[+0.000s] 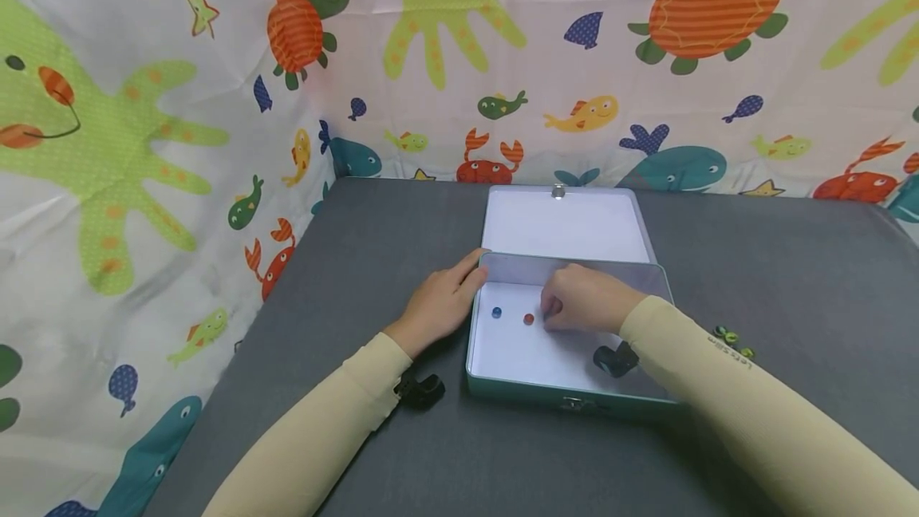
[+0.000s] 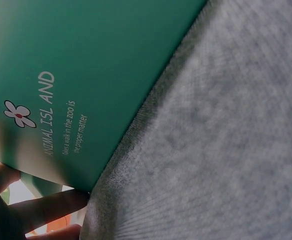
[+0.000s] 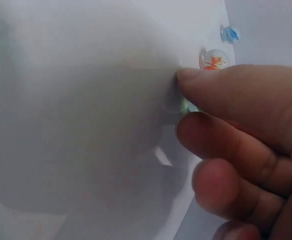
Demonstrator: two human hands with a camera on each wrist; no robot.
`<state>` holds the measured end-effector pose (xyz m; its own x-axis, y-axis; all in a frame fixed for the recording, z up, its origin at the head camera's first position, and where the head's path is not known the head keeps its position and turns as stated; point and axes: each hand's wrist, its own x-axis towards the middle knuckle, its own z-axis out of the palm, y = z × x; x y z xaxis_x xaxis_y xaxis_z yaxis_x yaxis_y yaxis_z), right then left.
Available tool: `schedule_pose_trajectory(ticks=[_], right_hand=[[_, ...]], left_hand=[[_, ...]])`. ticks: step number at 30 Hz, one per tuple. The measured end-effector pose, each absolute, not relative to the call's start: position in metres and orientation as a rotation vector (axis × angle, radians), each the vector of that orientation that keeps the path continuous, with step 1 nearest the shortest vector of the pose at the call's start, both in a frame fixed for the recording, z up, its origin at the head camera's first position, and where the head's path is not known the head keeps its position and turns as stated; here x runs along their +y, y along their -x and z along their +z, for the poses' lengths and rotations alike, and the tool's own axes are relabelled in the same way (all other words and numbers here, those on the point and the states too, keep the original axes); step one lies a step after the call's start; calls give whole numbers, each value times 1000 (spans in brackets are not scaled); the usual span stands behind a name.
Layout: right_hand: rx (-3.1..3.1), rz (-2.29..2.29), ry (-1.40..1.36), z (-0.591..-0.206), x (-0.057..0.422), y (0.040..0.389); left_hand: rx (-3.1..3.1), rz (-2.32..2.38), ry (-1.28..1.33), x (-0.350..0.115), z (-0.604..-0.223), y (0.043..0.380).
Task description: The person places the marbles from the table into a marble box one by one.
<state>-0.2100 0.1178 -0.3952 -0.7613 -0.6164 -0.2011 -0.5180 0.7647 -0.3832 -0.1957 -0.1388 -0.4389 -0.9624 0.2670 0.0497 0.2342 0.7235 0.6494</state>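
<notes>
A shallow green tin box (image 1: pixel 574 399) with a white inside stands on the table, its lid (image 1: pixel 563 222) folded back flat behind it. My left hand (image 1: pixel 439 301) holds the box's back left corner, thumb over the rim and fingers along the outside. Inside the box, my right hand (image 1: pixel 585 297) is low over the floor, fingers bent. Between its thumb and forefinger the right wrist view shows part of a clear, greenish glass marble (image 3: pixel 186 107). A blue marble (image 1: pixel 496 313) and an orange marble (image 1: pixel 528 319) lie in the box to the left of that hand.
Several yellow-green marbles (image 1: pixel 731 337) lie on the grey table (image 1: pixel 402 222) right of the box, partly behind my right sleeve. A curtain (image 1: pixel 431 38) printed with sea animals borders the table at the back and left. A metal clasp (image 1: pixel 574 403) sits on the box's front.
</notes>
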Motion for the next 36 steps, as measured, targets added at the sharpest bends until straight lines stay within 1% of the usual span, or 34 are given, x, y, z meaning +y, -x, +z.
schedule_pose_trajectory(ticks=[19,25,36], right_hand=[[2651,-396,863,-393,118,208],[2642,-443,907,-391,118,211],[2643,-537,870,-382,122,207]], left_hand=[[2871,1081,-412,-137,-438,195],[2869,1115,-386,-139,-438,195],[2864,1090,-397,-137,-439,195]])
